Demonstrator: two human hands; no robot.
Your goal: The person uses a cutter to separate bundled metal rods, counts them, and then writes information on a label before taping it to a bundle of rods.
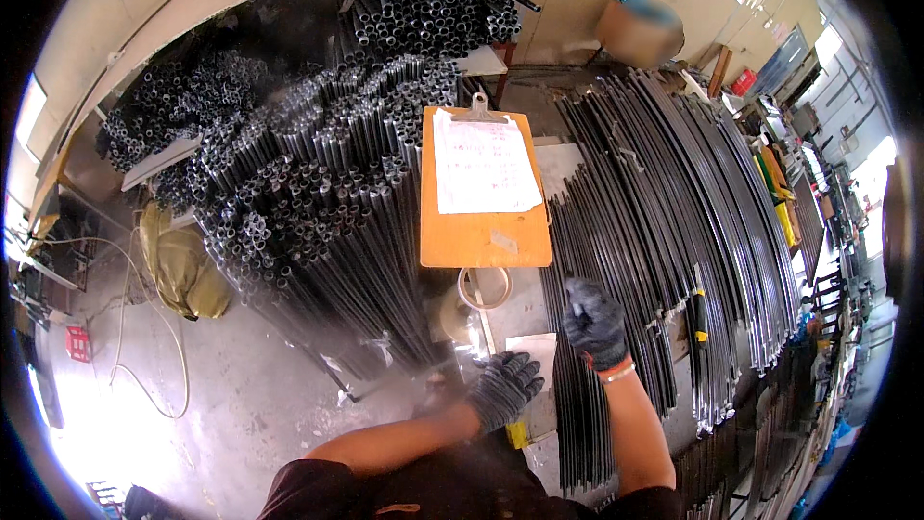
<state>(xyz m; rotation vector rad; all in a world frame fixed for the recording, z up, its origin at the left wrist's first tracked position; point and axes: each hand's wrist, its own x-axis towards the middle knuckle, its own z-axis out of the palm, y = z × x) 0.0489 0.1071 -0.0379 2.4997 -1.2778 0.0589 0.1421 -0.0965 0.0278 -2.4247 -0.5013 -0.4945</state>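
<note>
Yellow piece (518,433): nearest item, just below the left hand, partly hidden by it.

Left hand (505,390): grey glove. Fingers side by side, slightly bent, pointing rightward and away from the body. They overlap the near-left part of the slip; whether they pinch it or merely rest there, cannot tell.

Slip (534,348): pale, flat. Lies at the left fingertips, mostly beyond and to their right; the left hand is the nearer. Long axis uncertain, one corner being covered.

Right hand (594,323): dark glove, band (617,372) at the wrist. Fingers curled in toward the palm, above the rods, right of the slip and apart from it. Contents of the curl, if any, cannot tell; contact with the rods likewise.

Rods (585,424): dark, laid in rows to the right, long axes running away from the body, passing beneath the right hand.

Tool (700,313): black and yellow, upon the rods, right of the right hand.

Tape roll (492,305): ring, beyond the slip.

Clipboard (462,246): orange, beyond the roll, clip at far end, bearing a sheet (486,183).

Tubes (318,183): dense bundles, far left, open ends showing.
</note>
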